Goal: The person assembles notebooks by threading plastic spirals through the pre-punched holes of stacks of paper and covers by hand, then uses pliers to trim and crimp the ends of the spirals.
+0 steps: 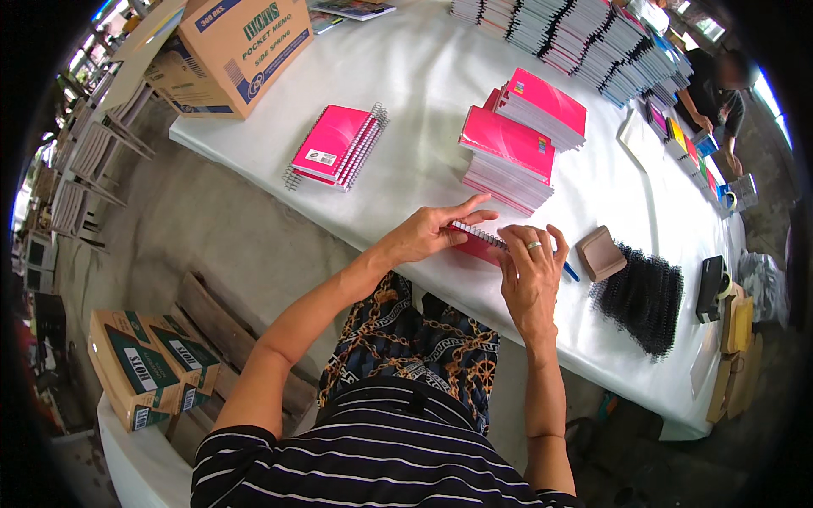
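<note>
A small pink notebook (479, 246) lies at the table's near edge, with a dark spiral coil (483, 235) along its upper side. My left hand (430, 230) grips the notebook's left end between thumb and fingers, the index finger stretched above it. Bent over the right end of the coil are the fingers of my right hand (530, 269), with a ring on one. A slim blue tool (570, 271), pen-like, sticks out from beneath that hand; its other end is hidden. Just beyond stand stacks of pink-covered notebooks (508, 140) without visible coils.
Bound pink notebooks (335, 144) lie at left, near a large carton (237, 55). To the right are a brown block-like holder (601, 253), a pile of black coils (641, 296) and a black tape dispenser (711, 289). Long notebook stacks (576, 38) and another person (718, 93) are farther off.
</note>
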Demonstrator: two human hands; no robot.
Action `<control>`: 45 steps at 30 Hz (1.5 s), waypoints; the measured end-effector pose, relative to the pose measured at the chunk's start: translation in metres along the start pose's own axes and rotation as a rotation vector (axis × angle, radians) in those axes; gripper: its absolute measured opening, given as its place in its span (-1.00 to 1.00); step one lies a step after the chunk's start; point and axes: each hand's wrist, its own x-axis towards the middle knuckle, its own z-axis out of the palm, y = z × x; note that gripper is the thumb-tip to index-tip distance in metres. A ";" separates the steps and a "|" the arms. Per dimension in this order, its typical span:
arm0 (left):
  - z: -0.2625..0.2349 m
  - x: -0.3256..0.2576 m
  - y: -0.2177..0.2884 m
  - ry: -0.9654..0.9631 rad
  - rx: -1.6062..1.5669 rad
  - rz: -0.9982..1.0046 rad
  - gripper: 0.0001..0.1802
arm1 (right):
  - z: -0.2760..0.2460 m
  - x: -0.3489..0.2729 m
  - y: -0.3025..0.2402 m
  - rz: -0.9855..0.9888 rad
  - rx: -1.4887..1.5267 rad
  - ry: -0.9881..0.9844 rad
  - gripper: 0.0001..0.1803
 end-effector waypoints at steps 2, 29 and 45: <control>0.000 0.000 0.000 -0.048 -0.117 -0.030 -0.27 | 0.005 -0.006 0.007 -0.008 -0.003 -0.017 -0.78; 0.040 -0.011 0.045 0.430 0.871 0.159 -0.30 | -0.024 -0.031 -0.033 0.244 0.220 -0.008 -0.54; 0.030 -0.019 0.055 0.499 1.100 0.180 -0.16 | -0.029 -0.014 -0.037 0.155 0.202 -0.024 -0.54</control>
